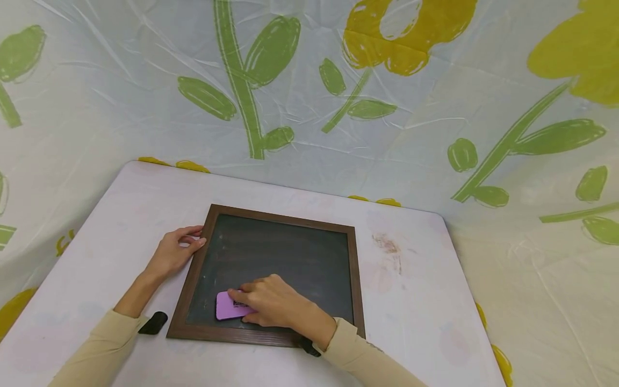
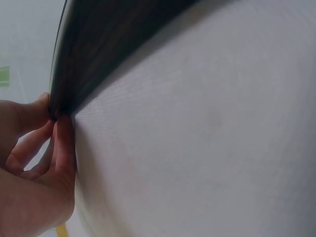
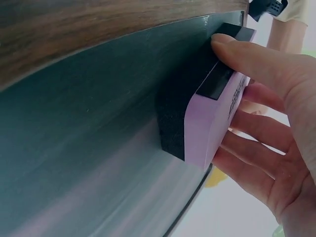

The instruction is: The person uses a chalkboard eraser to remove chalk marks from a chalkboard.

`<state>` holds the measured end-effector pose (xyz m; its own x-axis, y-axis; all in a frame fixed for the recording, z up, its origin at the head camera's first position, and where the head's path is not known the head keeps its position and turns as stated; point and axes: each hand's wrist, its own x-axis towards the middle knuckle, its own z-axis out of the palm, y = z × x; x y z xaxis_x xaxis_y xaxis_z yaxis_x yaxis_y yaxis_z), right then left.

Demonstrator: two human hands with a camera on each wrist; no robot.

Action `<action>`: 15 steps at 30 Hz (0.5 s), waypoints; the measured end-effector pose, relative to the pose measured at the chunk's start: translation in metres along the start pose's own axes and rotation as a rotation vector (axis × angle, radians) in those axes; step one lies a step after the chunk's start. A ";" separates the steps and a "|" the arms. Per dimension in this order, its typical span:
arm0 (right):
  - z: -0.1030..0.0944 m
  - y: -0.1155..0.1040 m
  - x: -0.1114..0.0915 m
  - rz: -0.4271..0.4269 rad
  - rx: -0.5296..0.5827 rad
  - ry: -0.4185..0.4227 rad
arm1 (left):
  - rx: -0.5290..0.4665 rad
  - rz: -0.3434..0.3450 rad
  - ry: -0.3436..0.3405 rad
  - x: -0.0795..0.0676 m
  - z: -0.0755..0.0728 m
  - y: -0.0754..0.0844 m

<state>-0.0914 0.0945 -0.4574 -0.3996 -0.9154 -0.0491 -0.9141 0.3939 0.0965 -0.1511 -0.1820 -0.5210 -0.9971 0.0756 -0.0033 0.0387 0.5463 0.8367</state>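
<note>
A small chalkboard (image 1: 290, 255) with a brown wooden frame (image 1: 359, 279) lies on the white table. My left hand (image 1: 171, 251) is at the left side of the frame, and its thumb and fingertips pinch the dark edge (image 2: 94, 54) in the left wrist view. Over the lower part of the board, my right hand (image 1: 275, 301) grips a pink felt eraser (image 1: 228, 306). In the right wrist view the eraser's black felt side (image 3: 173, 113) faces the board surface, with the thumb on one long side and the fingers on the other.
Brownish smudges (image 1: 387, 244) mark the white tabletop (image 1: 416, 301) right of the board. A black wrist device (image 1: 153, 323) sits by the left sleeve. Behind the table hangs a wrinkled sheet (image 1: 300, 177) printed with yellow flowers and green leaves.
</note>
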 end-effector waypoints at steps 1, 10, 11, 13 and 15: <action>-0.001 0.000 0.000 0.000 -0.003 -0.006 | -0.001 0.002 0.001 0.000 0.000 0.000; -0.007 0.006 -0.007 0.027 -0.019 -0.087 | -0.005 -0.001 0.002 0.002 0.003 -0.002; -0.007 0.006 -0.009 0.030 -0.018 -0.091 | -0.001 -0.001 0.003 0.002 0.003 -0.002; -0.007 0.008 -0.014 0.041 -0.015 -0.097 | 0.005 -0.004 0.002 0.002 0.002 -0.002; -0.007 0.010 -0.018 0.052 -0.011 -0.098 | 0.010 -0.003 0.003 0.001 0.001 -0.002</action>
<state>-0.0925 0.1146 -0.4490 -0.4522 -0.8807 -0.1409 -0.8912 0.4396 0.1121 -0.1524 -0.1825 -0.5233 -0.9974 0.0719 -0.0042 0.0365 0.5549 0.8311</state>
